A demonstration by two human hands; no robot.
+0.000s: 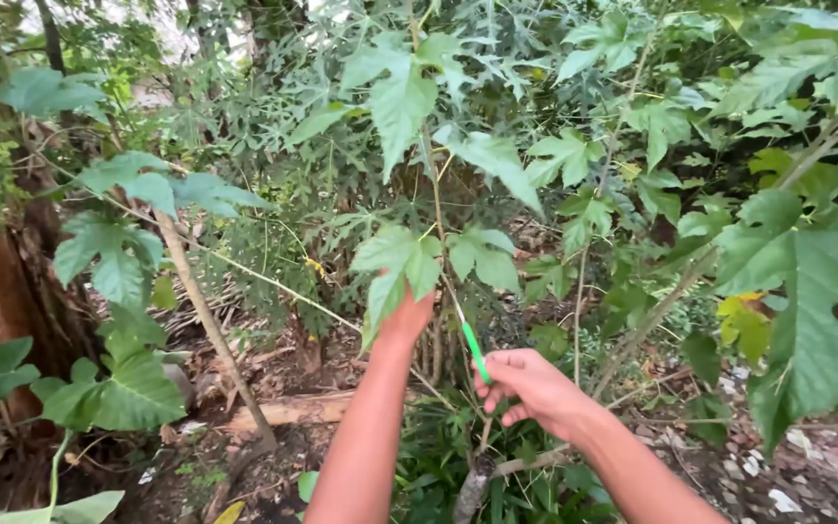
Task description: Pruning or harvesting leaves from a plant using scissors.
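Up among the foliage, the left hand (404, 315) has its fingers clamped on a lobed green leaf (395, 267) of a thin stem (435, 194), while the right hand (531, 388) grips a green-handled tool (475, 349) just beside it.

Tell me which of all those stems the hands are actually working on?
The thin upright stem at centre: left hand grips it behind its leaves, right hand meets it with a green-handled tool.

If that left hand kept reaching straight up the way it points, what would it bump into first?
The left hand is already at the lobed green leaves on the thin upright stem. Going on, it would likely push into them first, though depth is hard to judge.
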